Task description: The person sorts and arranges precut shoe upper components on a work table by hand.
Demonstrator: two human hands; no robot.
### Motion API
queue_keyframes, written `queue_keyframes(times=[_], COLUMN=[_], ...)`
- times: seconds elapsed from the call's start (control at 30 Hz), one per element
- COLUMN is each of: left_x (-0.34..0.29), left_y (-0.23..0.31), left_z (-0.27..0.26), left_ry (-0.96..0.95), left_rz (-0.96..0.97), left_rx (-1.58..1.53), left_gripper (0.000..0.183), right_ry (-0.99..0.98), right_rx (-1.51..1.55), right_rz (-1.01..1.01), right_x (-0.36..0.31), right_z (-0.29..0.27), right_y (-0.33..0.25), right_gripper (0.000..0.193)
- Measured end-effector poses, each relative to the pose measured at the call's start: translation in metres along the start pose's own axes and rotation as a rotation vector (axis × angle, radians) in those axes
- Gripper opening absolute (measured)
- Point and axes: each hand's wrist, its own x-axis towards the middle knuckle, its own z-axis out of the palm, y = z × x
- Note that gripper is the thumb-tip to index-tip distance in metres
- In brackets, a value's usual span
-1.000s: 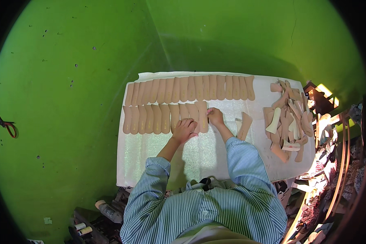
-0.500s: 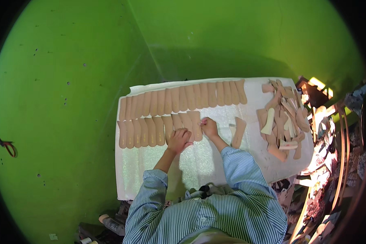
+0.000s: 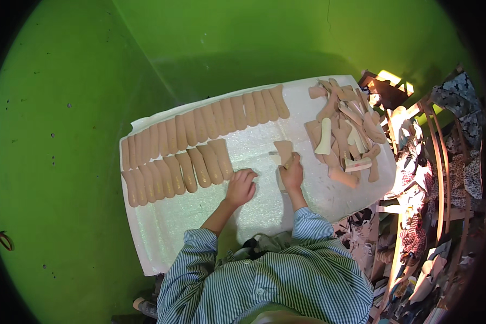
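My right hand [image 3: 291, 175] is closed on a tan shoe insole [image 3: 283, 146], its thumb lying along the piece; part of the insole is hidden under the fingers. A small pale strip [image 3: 275, 157] shows at the insole's left side. My left hand [image 3: 241, 189] rests by the right end of the nearer row of tan insoles [image 3: 201, 167], thumb apart from loosely bent fingers, with nothing seen in it. Beyond it runs a longer row of overlapping insoles [image 3: 210, 120]. Both rows lie on a white foam-like board [image 3: 200, 227].
A loose heap of tan and cream insoles [image 3: 343, 129] covers the board's right end. Green walls [image 3: 65, 178] stand to the left and behind. Fabric scraps and clutter [image 3: 416, 248] lie to the right, beside curved brown bars [image 3: 440, 162]. A bottle [image 3: 144, 306] is low at the left.
My right hand has left the end of the nearer row and taken hold of the separate insole to the right. My left hand now sits at that row's end. The whole view has turned and shifted.
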Motion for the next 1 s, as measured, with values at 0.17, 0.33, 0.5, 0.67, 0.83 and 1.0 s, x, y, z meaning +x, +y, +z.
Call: queue_keyframes(times=[0.17,0.33,0.5,0.67,0.83,1.0], left_x=[0.018,0.023,0.022,0.008,-0.006,-0.010], left_y=[0.043,0.039,0.017,0.022,0.021,0.019], left_z=[0.044,0.057,0.066,0.074,0.091,0.073], left_ry=[0.075,-0.134,-0.128,0.041,0.199,0.292], left_rz=[-0.230,-0.562,-0.635,-0.611,-0.633,-0.719], left_rx=[-0.235,-0.654,-1.030,-1.309,-1.424,-1.468], left_gripper=[0.035,0.045,0.044,0.047,0.065,0.063], right_ry=[-0.145,0.048,-0.050,-0.233,-0.550,-0.778], right_rx=[0.214,-0.018,0.046,0.156,0.583,0.843], right_rz=[0.012,-0.217,-0.161,-0.083,0.022,0.277], right_x=[0.001,-0.007,0.002,-0.001,0.005,-0.008], right_z=[0.001,0.013,0.016,0.010,0.027,0.008], right_y=[0.019,0.025,0.009,0.001,0.010,-0.045], right_gripper=[0.044,0.036,0.031,0.033,0.028,0.026])
